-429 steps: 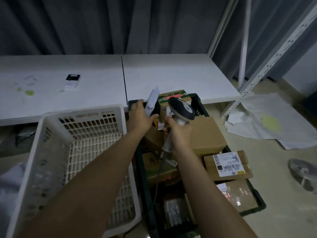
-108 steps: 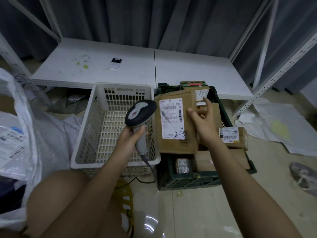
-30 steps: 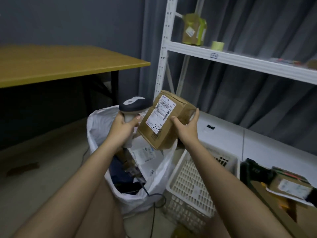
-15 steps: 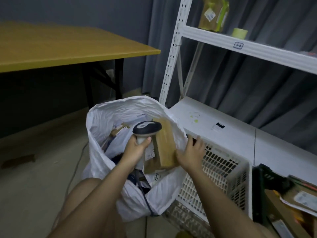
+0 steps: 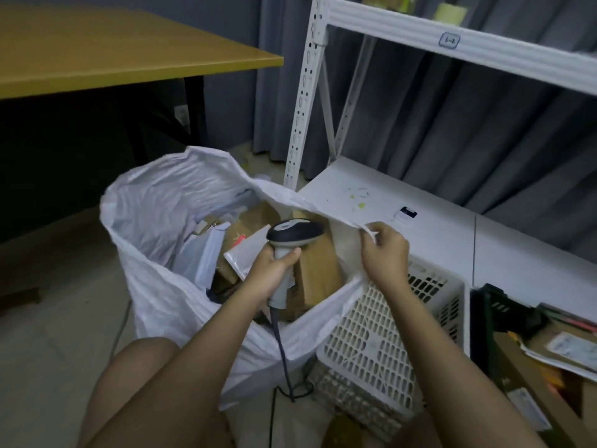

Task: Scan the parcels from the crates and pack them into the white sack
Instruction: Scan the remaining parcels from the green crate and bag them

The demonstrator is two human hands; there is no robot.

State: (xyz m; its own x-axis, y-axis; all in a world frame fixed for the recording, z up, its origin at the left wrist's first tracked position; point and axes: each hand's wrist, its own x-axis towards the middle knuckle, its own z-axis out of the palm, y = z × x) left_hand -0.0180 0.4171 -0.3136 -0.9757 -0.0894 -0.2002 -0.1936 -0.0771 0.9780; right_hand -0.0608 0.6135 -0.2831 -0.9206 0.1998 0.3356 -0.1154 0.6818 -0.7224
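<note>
The white sack point(image 5: 155, 286) stands open on the floor, holding several parcels. A brown cardboard box point(image 5: 318, 270) lies inside it by the right wall, next to a white mailer point(image 5: 245, 253). My left hand point(image 5: 274, 270) grips the handle of the grey barcode scanner point(image 5: 292, 236) over the sack's mouth. My right hand point(image 5: 384, 250) pinches the sack's right rim and holds it up. The white crate point(image 5: 387, 334) sits right of the sack, and the dark crate point(image 5: 504, 318) with parcels point(image 5: 562, 347) is at the far right.
A white metal rack point(image 5: 310, 92) stands behind the sack, with a low white shelf board point(image 5: 436, 234) carrying a small black-and-white device point(image 5: 405, 215). A yellow-topped table point(image 5: 113, 53) is at the left. The scanner cable point(image 5: 284, 360) hangs down to the floor.
The brown box has left my right hand and now lies in the sack. My right hand moved to the sack's rim and pinches it. My left hand still holds the scanner.
</note>
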